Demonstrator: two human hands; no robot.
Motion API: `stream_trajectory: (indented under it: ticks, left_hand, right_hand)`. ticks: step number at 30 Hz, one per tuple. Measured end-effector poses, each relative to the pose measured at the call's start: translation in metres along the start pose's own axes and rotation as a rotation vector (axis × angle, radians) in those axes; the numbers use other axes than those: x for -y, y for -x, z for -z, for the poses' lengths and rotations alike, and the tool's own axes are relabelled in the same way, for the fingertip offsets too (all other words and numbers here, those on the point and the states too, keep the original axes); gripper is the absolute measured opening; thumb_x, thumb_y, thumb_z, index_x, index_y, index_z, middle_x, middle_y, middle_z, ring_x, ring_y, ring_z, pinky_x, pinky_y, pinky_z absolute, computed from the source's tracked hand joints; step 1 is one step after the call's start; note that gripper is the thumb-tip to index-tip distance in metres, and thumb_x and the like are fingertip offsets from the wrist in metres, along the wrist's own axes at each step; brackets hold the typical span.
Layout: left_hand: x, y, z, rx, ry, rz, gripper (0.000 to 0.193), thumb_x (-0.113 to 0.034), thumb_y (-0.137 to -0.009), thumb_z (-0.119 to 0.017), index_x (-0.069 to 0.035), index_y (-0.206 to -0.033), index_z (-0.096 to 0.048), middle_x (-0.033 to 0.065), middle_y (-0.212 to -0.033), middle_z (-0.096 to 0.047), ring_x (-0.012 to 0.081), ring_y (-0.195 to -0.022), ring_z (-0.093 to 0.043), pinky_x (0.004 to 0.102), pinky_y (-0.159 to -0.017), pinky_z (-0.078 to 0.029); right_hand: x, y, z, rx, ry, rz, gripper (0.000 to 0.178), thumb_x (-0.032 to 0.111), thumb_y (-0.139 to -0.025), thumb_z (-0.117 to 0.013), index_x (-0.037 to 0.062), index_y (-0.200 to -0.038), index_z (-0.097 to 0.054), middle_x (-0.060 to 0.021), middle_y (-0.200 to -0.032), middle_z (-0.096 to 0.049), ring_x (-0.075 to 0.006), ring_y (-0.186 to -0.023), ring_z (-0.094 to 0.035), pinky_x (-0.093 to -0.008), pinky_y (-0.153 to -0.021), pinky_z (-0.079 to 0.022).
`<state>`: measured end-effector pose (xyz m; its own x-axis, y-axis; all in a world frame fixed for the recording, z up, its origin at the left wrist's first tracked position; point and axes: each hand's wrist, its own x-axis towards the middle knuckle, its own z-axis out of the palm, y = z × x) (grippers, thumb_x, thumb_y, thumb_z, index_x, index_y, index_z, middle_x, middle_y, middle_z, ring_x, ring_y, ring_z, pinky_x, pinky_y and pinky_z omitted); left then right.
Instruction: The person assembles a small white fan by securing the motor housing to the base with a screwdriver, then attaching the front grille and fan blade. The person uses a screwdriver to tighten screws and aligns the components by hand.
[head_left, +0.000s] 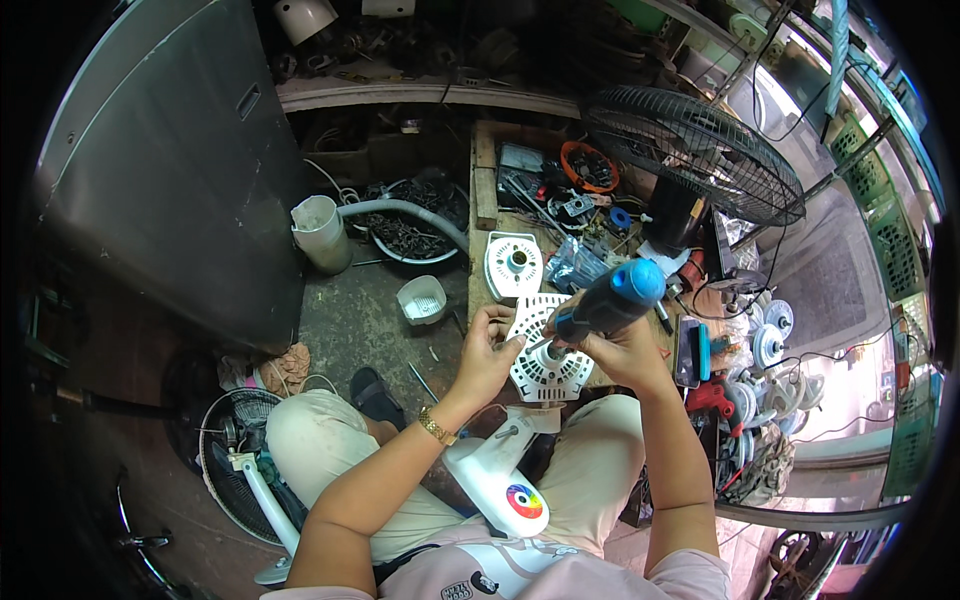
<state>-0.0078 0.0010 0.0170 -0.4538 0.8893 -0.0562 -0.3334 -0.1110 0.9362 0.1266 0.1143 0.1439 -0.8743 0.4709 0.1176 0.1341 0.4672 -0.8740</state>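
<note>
My right hand is closed around a screwdriver with a thick black and blue handle. Its shaft slants down to the left onto a white slotted fan motor housing. My left hand pinches the left edge of that housing, thumb on top. Below it, between my knees, rests a white fan body with a multicoloured round disc on it. A white vented motor cover with a dark centre hole lies just beyond the housing on the wooden bench.
On the bench stand a black-caged fan and an orange bowl of small parts. White motor parts and a red power tool crowd the right. Left on the floor are a grey-white pipe, a basin and a white tub.
</note>
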Motion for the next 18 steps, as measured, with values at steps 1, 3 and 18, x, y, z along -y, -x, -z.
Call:
stream_trajectory:
  ticks: [1, 3, 18]
  left_hand:
    - [0.001, 0.000, 0.000, 0.000, 0.005, -0.006, 0.037, 0.004, -0.087, -0.055, -0.002, -0.120, -0.039, 0.0091, -0.103, -0.058, 0.0114, -0.096, -0.057, 0.0257, -0.084, -0.046]
    - [0.002, 0.000, 0.000, -0.005, 0.019, -0.027, 0.037, 0.004, -0.087, -0.056, -0.003, -0.120, -0.040, 0.0085, -0.101, -0.057, 0.0112, -0.094, -0.056, 0.0255, -0.083, -0.046]
    - [0.003, 0.001, -0.004, -0.015, 0.007, -0.044, 0.039, 0.005, -0.088, -0.054, -0.005, -0.122, -0.038, 0.0064, -0.097, -0.056, 0.0101, -0.091, -0.054, 0.0242, -0.080, -0.045]
  right_hand:
    - [-0.006, 0.000, -0.001, -0.009, 0.042, 0.053, 0.013, 0.002, -0.081, -0.068, 0.0006, -0.092, -0.062, -0.0066, -0.095, -0.064, -0.0139, -0.079, -0.063, -0.0252, -0.067, -0.051]
    - [-0.014, 0.001, -0.003, -0.040, 0.038, 0.124, 0.014, 0.001, -0.080, -0.069, 0.0010, -0.092, -0.061, -0.0068, -0.096, -0.063, -0.0136, -0.077, -0.061, -0.0245, -0.065, -0.050]
    - [-0.006, 0.001, -0.013, -0.114, -0.288, -0.015, 0.025, 0.003, -0.074, -0.076, 0.0032, -0.092, -0.059, -0.0082, -0.088, -0.062, -0.0107, -0.070, -0.057, -0.0213, -0.054, -0.045]
